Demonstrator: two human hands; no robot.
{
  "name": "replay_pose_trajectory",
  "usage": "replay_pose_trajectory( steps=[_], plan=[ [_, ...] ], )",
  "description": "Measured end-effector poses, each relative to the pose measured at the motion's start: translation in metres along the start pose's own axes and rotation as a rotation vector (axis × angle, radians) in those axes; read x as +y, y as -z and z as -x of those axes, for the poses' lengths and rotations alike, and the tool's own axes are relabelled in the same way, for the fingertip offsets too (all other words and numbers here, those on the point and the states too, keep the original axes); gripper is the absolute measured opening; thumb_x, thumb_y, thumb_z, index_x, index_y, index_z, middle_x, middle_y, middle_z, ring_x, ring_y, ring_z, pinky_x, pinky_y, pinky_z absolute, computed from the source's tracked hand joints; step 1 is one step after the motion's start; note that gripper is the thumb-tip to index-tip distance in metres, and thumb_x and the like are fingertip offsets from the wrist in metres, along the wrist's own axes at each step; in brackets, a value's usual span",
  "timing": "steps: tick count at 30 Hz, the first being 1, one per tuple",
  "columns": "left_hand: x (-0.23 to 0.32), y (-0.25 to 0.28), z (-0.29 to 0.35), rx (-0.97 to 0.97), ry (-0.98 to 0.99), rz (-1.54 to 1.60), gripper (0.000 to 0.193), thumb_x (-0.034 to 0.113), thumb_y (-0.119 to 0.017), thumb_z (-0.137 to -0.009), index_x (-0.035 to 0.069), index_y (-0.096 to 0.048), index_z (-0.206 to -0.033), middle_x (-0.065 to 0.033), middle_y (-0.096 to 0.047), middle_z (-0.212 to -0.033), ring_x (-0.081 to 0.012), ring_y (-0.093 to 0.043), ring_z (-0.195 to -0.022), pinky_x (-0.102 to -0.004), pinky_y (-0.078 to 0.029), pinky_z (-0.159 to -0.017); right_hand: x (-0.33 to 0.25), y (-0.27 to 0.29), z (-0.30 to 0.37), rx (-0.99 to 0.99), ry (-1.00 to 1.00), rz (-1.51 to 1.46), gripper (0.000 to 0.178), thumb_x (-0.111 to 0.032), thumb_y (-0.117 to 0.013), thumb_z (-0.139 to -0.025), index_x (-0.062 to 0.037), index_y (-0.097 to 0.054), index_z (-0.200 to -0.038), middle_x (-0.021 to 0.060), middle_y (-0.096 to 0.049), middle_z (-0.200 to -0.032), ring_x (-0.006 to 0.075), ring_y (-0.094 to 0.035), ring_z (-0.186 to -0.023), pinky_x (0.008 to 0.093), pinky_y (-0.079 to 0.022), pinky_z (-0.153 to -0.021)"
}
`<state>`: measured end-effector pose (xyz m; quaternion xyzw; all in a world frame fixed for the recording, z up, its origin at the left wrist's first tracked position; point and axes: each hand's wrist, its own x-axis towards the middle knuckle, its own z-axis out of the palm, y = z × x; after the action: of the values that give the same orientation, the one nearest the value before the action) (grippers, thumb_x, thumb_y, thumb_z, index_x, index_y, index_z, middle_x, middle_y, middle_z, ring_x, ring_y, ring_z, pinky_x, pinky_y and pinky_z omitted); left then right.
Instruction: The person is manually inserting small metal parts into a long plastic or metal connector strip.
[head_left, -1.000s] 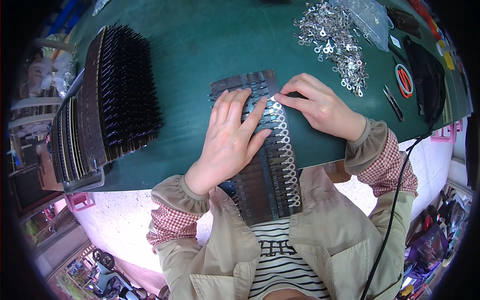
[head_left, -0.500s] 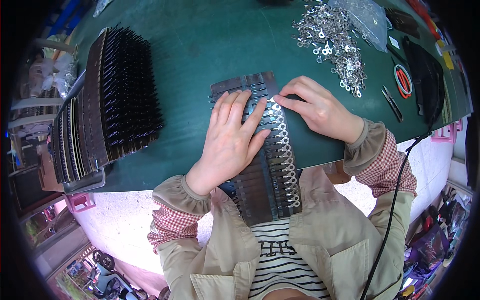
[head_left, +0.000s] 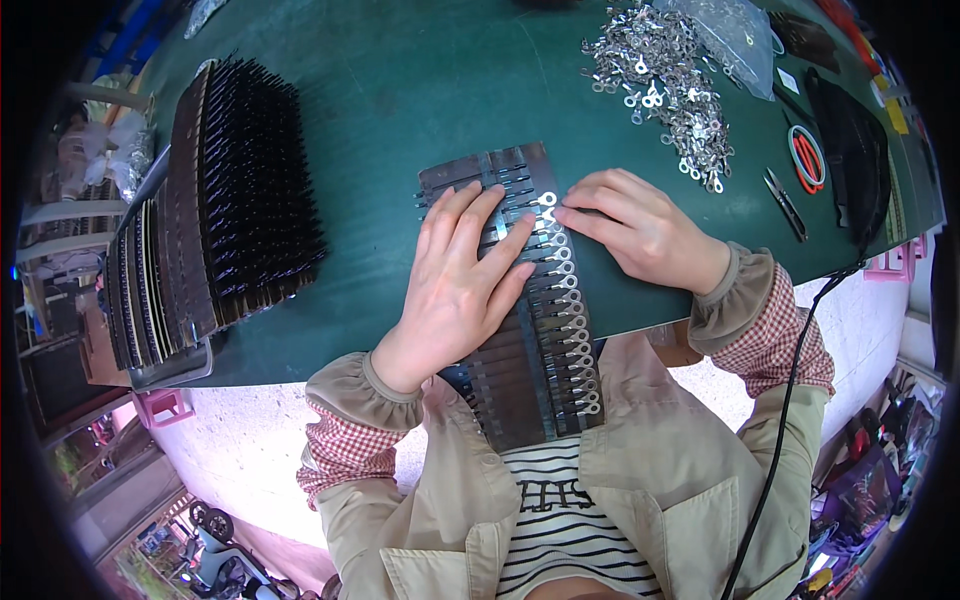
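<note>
Clock centred on the dark board. Right hand [head_left: 650,228] at 1 o'clock, thumb and forefinger pinched nearly together at the board's edge, just beside the top ring terminals [head_left: 547,199]; can't tell if a terminal is between the tips. Left hand [head_left: 450,285] at 9 to 10 o'clock, palm down, fingers spread wide and lying across the board, nothing gripped. Dark board [head_left: 508,375] under it, mostly on the green table [head_left: 400,110], its 6 o'clock end past the edge toward the wearer. Looks light, flat and fairly stiff, likely to slide if not pressed down; terminals look small, thin and smooth, probably fiddly and easily knocked askew. Best hold: flat pressure on the board's middle, terminals pinched by the ring. Counts: one board in hand; about seventeen terminals down its right side, overlap makes that rough; two hands. Farther out: one heap of loose terminals [head_left: 690,115] at 1 o'clock, too many to count; one clear bag [head_left: 735,45] beyond it; one pair of snips [head_left: 787,205], one orange-and-white loop [head_left: 807,160], one black pouch [head_left: 845,150], all near 2; one bristling stack [head_left: 258,180] at 10, layers uncountable; one black cable [head_left: 790,400] near 4.
</note>
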<state>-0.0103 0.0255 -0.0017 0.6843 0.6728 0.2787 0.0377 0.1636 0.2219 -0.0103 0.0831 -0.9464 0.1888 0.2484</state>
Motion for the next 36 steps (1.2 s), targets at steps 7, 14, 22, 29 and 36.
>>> replay_pose_trajectory(
  steps=[7,14,22,29,36],
  plan=[
    [-0.001,-0.001,-0.003,-0.007,-0.005,-0.04,0.044,0.014,-0.073,-0.091,0.007,-0.068,-0.133,-0.02,-0.053,-0.144,-0.0418,-0.047,-0.135,-0.0542,-0.037,-0.115,0.0,-0.001,0.0,0.005,-0.009,0.022,0.036,0.0,-0.069,-0.074,0.0057,-0.07,-0.109,0.0124,-0.066,-0.105,0.0287,-0.065,-0.1,0.0385,-0.055,-0.086],
    [-0.002,-0.001,-0.002,0.002,0.005,-0.024,0.045,0.013,-0.072,-0.091,0.004,-0.066,-0.134,-0.0202,-0.054,-0.143,-0.0418,-0.047,-0.137,-0.0536,-0.037,-0.116,0.005,0.002,-0.001,0.001,-0.019,0.031,0.035,0.001,-0.069,-0.075,0.0044,-0.07,-0.11,0.0128,-0.067,-0.109,0.029,-0.065,-0.101,0.0392,-0.055,-0.087],
    [-0.01,-0.005,-0.001,0.089,0.039,0.055,0.049,0.008,-0.072,-0.091,-0.006,-0.06,-0.137,-0.0223,-0.056,-0.148,-0.0395,-0.05,-0.141,-0.0514,-0.037,-0.118,0.083,0.024,0.005,0.109,-0.269,0.443,0.024,-0.001,-0.067,-0.092,-0.0023,-0.07,-0.115,0.0105,-0.067,-0.119,0.0317,-0.063,-0.108,0.0384,-0.05,-0.095],
    [-0.006,-0.004,0.003,0.06,0.038,0.005,0.05,0.007,-0.072,-0.091,-0.006,-0.059,-0.138,-0.0222,-0.056,-0.149,-0.0375,-0.05,-0.142,-0.0513,-0.036,-0.119,0.083,0.031,0.009,-0.006,-0.435,0.286,0.011,-0.002,-0.068,-0.092,0.0,-0.067,-0.103,0.01,-0.068,-0.113,0.0291,-0.064,-0.106,0.0361,-0.051,-0.092],
    [-0.005,-0.003,0.002,0.063,0.033,-0.005,0.05,0.008,-0.072,-0.091,-0.006,-0.06,-0.137,-0.022,-0.057,-0.147,-0.0378,-0.051,-0.141,-0.0518,-0.036,-0.119,0.059,0.01,-0.007,0.13,-0.277,0.031,0.009,-0.002,-0.07,-0.09,0.0,-0.066,-0.098,0.0115,-0.066,-0.107,0.0301,-0.064,-0.104,0.0384,-0.052,-0.087]
  ],
)
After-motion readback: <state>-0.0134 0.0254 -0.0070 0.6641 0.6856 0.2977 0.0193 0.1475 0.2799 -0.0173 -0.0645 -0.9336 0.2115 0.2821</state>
